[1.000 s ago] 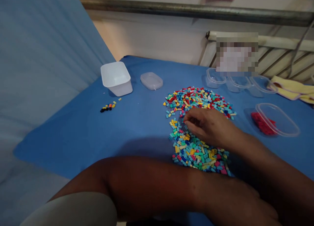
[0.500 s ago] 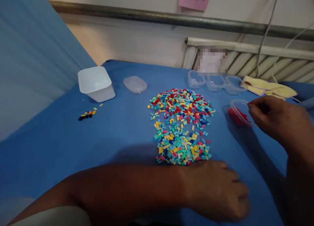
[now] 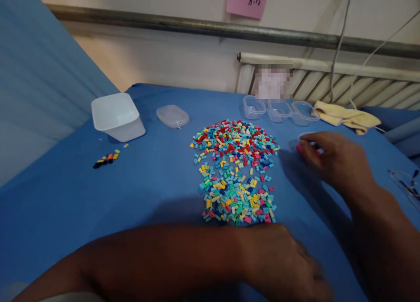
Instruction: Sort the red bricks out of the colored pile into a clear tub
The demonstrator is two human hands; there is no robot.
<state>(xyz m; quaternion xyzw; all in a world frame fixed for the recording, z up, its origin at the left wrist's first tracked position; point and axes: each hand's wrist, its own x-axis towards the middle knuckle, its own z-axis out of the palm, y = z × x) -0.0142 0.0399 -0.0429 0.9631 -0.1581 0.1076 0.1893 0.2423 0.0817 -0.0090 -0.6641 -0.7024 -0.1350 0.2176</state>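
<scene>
My right hand (image 3: 339, 164) is at the right, its thumb and fingers pinched together over a small clear tub (image 3: 303, 135). It covers most of that tub, and only a few pinkish-red toy bricks (image 3: 299, 148) show by the fingertips. What the pinch holds is hidden. Low in front, my left hand (image 3: 285, 262) reaches across, back upward and smeared by motion, its fingers turned down out of sight. Just beyond its wrist lies a heap of small multicoloured toy bricks (image 3: 238, 195), which runs on into a second heap with more red bricks (image 3: 234, 138).
A white bin (image 3: 126, 129) stands at the left, with a few black, yellow and orange bricks (image 3: 106, 158) before it. Stacked clear lids (image 3: 173, 117) lie behind. Three clear tubs (image 3: 279, 112) line the back beside a yellow cloth (image 3: 348, 116). Glasses (image 3: 407, 184) lie far right.
My right hand has moved left and now covers the tub of red bricks; before, it pinched a small red piece beside its rim. My left hand has shifted slightly down. The view has turned slightly right.
</scene>
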